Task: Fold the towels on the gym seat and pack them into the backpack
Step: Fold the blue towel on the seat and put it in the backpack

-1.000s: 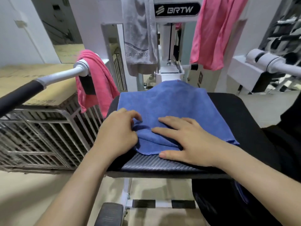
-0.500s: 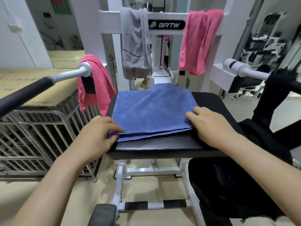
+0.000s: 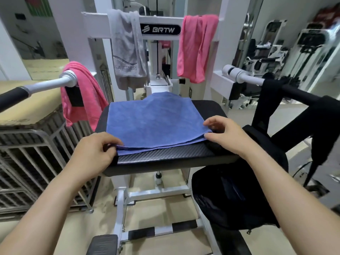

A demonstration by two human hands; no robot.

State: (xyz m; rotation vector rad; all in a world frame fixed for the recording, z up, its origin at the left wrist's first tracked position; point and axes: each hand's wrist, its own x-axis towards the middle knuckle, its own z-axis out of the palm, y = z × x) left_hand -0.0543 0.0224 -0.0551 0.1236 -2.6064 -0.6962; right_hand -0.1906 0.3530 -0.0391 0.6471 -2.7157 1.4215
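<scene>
Head view: a folded blue towel [image 3: 154,122] lies flat on the black padded gym seat [image 3: 165,159], in layers, its near edge set a little back from the seat's textured front strip and its far edge reaching the back of the pad. The left hand [image 3: 93,151] has its fingers curled around the towel's near-left corner, pinching the layered edge between thumb and fingertips. The right hand [image 3: 226,135] pinches the near-right corner, with the thumb under the edge and the fingers bent over the top. Both forearms reach in from the bottom of the picture.

A black backpack [image 3: 235,196] hangs just beside the seat on its right, below the right forearm, with its mouth facing up; its straps run up to the machine's right arm bar. A pink towel [image 3: 82,92] is draped over the white left arm bar [image 3: 55,82], well apart from the seat. On the white crossbar [image 3: 92,20] behind, marked BRTW, hang a grey towel [image 3: 128,52] and a second pink towel [image 3: 195,48], one on each side of the label. A metal wire rack [image 3: 36,162] stands on the floor at the left
</scene>
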